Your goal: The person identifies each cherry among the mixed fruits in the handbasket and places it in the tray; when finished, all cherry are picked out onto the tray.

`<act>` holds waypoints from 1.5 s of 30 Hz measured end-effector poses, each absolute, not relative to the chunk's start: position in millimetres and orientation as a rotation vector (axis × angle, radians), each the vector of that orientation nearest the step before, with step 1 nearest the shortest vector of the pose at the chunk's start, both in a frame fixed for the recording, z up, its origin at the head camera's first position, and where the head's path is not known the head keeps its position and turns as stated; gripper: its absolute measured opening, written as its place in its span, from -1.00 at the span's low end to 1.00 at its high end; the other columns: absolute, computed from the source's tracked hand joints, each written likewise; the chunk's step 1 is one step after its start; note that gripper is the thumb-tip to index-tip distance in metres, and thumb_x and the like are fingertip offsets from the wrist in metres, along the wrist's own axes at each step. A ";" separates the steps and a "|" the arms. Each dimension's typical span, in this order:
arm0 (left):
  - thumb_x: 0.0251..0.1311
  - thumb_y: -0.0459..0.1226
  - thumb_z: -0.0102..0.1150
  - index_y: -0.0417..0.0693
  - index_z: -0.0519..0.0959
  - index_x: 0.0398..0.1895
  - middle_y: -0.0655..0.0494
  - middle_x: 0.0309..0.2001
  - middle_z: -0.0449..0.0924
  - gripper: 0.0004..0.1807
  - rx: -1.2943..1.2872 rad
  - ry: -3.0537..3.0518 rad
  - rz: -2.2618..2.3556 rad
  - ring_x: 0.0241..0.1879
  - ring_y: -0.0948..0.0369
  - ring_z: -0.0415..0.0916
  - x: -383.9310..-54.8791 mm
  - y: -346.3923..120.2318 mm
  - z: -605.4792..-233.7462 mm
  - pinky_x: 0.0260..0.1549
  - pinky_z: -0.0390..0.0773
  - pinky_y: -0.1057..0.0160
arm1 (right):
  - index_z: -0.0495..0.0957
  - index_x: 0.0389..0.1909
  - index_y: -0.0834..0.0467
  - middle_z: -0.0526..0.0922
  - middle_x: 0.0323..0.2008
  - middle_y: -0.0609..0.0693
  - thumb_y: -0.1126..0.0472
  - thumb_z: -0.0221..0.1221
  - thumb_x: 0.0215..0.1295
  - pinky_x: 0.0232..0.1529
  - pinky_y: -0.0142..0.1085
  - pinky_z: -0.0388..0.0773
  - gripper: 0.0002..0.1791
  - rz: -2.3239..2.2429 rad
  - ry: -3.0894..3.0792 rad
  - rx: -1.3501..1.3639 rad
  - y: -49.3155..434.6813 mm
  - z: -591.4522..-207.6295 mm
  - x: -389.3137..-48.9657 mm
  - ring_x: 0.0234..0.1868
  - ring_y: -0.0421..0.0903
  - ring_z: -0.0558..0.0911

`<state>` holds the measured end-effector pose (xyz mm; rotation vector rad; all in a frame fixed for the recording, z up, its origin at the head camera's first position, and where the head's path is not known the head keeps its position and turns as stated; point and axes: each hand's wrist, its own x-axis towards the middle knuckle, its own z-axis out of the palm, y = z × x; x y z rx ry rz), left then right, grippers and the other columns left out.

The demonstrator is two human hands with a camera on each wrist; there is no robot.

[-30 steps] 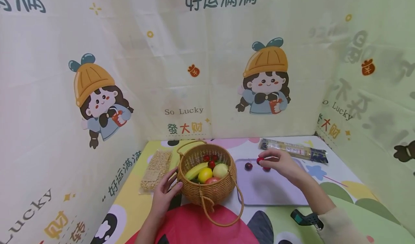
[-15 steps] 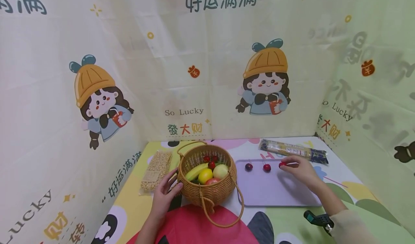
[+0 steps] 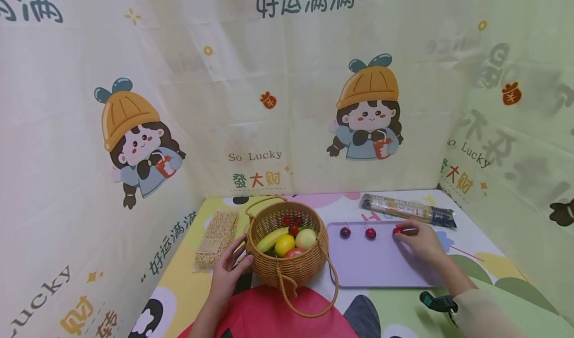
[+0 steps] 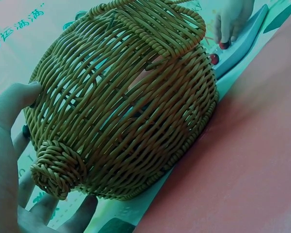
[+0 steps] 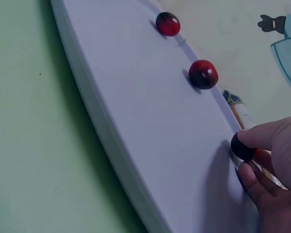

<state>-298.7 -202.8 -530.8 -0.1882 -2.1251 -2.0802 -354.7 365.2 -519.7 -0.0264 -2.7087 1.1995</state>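
The right hand [image 3: 421, 241] is above the right part of the lilac tray [image 3: 372, 265], and its grip is together on one cherry [image 3: 397, 232], pinched between thumb and fingers. This cherry is close to the far edge of the tray, toward its far right corner; whether it touches the tray, I cannot tell. Along the same far edge lie a red cherry [image 3: 370, 234] and, further left, a darker cherry [image 3: 345, 233], well apart from each other.

The left hand [image 3: 228, 273] touches the left side of the wicker basket [image 3: 287, 270]; its grip is apart, with thumb and fingers spread. The basket stands upright on the table [image 3: 251, 315], just beside the left edge of the tray. Inside it are a banana [image 3: 270, 239], a yellow fruit [image 3: 284, 247] and other fruits.

A long packet [image 3: 403, 209] lies near the far right corner of the table, and a bag of grains [image 3: 218, 236] near its left edge.
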 end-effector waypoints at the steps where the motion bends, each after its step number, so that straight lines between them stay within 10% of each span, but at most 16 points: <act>1: 0.53 -0.29 0.37 0.17 0.50 0.62 0.13 0.65 0.40 -0.36 -0.189 -2.124 -2.083 0.42 0.50 0.51 -298.4 -202.6 -530.8 0.22 0.66 0.37 | 0.75 0.16 0.27 0.80 0.14 0.31 0.16 0.47 0.47 -0.13 -0.44 0.58 -0.63 1.188 -2.706 -0.031 365.4 -520.9 -354.7 0.10 0.19 0.81; 14: 0.53 -0.31 0.37 0.15 0.50 0.63 0.12 0.65 0.41 -0.35 -0.198 -2.112 -2.087 0.46 0.43 0.51 -299.2 -200.5 -533.0 0.24 0.65 0.37 | 0.76 0.17 0.25 0.81 0.12 0.28 0.13 0.48 0.47 -0.15 -0.46 0.58 -0.61 1.167 -2.679 -0.043 367.8 -525.7 -351.7 0.00 -0.03 0.78; 24: 0.54 -0.30 0.37 0.17 0.49 0.63 0.13 0.65 0.40 -0.35 -0.204 -2.116 -2.098 0.45 0.46 0.50 -299.2 -199.7 -531.1 0.23 0.66 0.37 | 0.71 0.27 0.24 0.74 0.23 0.36 0.00 0.34 0.60 0.00 -0.16 0.57 -0.55 1.165 -2.712 -0.114 367.6 -513.7 -344.8 0.21 0.32 0.73; 45: 0.55 -0.30 0.35 0.17 0.47 0.65 0.14 0.67 0.36 -0.35 -0.215 -2.111 -2.115 0.46 0.51 0.48 -298.6 -202.7 -529.2 0.22 0.68 0.35 | 0.77 0.15 0.02 0.78 0.18 0.12 -0.02 0.40 0.55 -0.04 -0.11 0.82 -0.69 1.361 -2.708 0.320 245.2 -402.5 -330.5 0.20 0.15 0.74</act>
